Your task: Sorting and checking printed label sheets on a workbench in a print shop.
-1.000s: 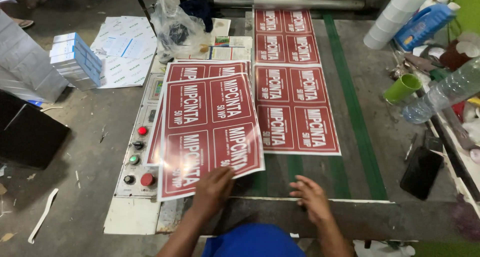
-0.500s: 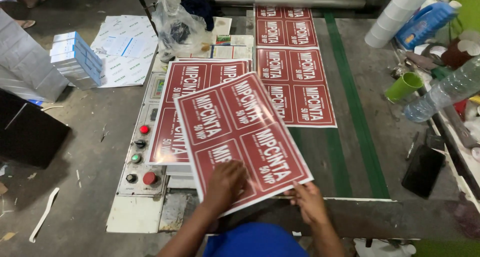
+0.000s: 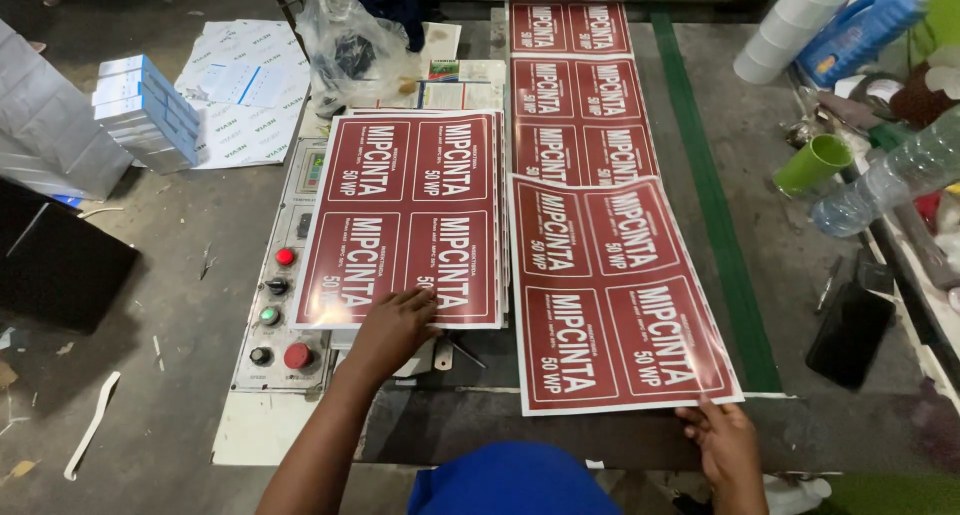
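My left hand (image 3: 395,327) lies flat, fingers spread, on the near edge of the stack of red sheets (image 3: 410,220) — pressing down on it, not gripping. The stack sits on top of the control panel (image 3: 280,315), whose red, green and black buttons show just to the left of my wrist. My right hand (image 3: 722,437) pinches the near right corner of a single red sheet (image 3: 615,295), thumb on top; this sheet lies a little askew on the bench (image 3: 800,275), just to the right of the stack and touching its edge. Beyond it, farther from my hands, more printed red sheeting (image 3: 580,95) runs away along the belt — a green stripe (image 3: 715,205) runs beside it on the right. Off to the right of my right hand lie a black phone (image 3: 850,333), a green cup (image 3: 812,165) and a clear plastic bottle (image 3: 890,180). Well to the left of my left hand, on the floor, stands a stack of small white and blue boxes (image 3: 148,113).
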